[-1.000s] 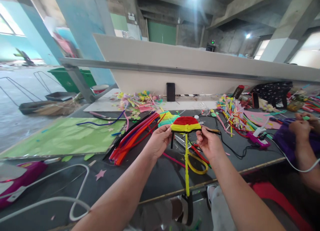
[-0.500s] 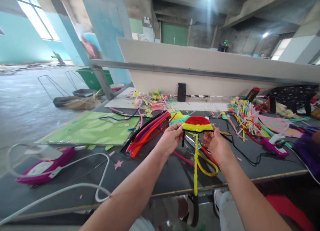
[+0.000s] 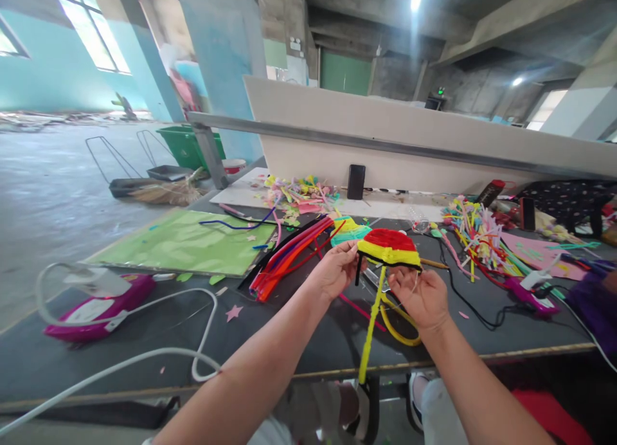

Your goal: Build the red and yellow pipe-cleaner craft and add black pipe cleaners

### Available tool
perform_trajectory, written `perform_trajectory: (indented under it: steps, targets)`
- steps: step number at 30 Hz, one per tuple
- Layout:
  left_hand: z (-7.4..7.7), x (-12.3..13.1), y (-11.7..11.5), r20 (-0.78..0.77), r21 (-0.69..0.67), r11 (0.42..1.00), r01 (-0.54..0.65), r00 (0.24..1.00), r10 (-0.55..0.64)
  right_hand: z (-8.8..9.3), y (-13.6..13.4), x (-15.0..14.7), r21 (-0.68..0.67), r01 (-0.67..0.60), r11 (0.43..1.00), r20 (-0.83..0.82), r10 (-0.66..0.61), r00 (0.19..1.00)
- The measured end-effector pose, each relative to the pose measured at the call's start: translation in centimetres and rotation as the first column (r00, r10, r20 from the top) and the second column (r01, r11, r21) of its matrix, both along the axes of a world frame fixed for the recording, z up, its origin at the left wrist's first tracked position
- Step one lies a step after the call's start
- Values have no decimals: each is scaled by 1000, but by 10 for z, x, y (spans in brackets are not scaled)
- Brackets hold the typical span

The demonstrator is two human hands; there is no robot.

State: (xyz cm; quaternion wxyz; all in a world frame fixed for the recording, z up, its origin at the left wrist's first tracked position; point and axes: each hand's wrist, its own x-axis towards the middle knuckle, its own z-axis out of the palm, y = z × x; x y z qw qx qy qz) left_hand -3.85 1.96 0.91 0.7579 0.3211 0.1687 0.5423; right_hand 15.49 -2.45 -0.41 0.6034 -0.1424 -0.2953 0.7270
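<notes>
A dome-shaped chenille-stem (pipe cleaner) piece [image 3: 388, 239] is held up over the front of the table. Red fills its top, yellow runs beneath, and black trims the lower edge, with a short black end hanging at the left. A yellow chenille stem [image 3: 372, 326] dangles from its underside past the table edge. My left hand [image 3: 340, 268] pinches the piece's left corner between thumb and fingers. At its right corner, my right hand [image 3: 421, 297] grips the black-trimmed edge, its other fingers curled below. A thin pale strand shows near those right fingers. Behind lies a yellow and turquoise piece [image 3: 344, 231].
Left of my hands lies a bundle of red, orange and black stems [image 3: 277, 271], beside a green sheet [image 3: 183, 242]. Purple power strips [image 3: 103, 310] sit at both sides with white cables. A phone [image 3: 356, 182] leans at the back; a pile of coloured stems [image 3: 467, 233] is right.
The dome-shaped piece has tilted, its right end now lower, and the dangling yellow stem slants left. My right hand has dropped slightly and turned. The view has shifted a little left.
</notes>
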Motion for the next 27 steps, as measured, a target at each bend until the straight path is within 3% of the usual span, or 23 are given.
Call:
perform_trajectory:
  steps: [8, 13, 17, 20, 23, 27]
  targets:
    - [1, 1, -1, 49, -35, 999, 9, 999, -7, 12, -10, 20, 144, 2, 990, 148, -24, 989]
    - [2, 2, -1, 56, -63, 998, 12, 998, -9, 6, 6, 12, 85, 189, 978, 141, -199, 970]
    - [-2, 7, -2, 27, -29, 1000, 10, 1000, -10, -7, 9, -15, 112, 46, 993, 358, -84, 930]
    - [-6, 11, -5, -26, 51, 999, 9, 1000, -8, -11, 7, -28, 195, 39, 980, 341, -105, 934]
    - [-7, 12, -7, -79, 89, 996, 22, 997, -15, -12, 8, -30, 167, 126, 978, 305, -172, 937]
    - [-7, 7, -7, -99, 72, 995, 75, 993, -67, -13, 10, -25, 151, 132, 980, 273, -170, 947]
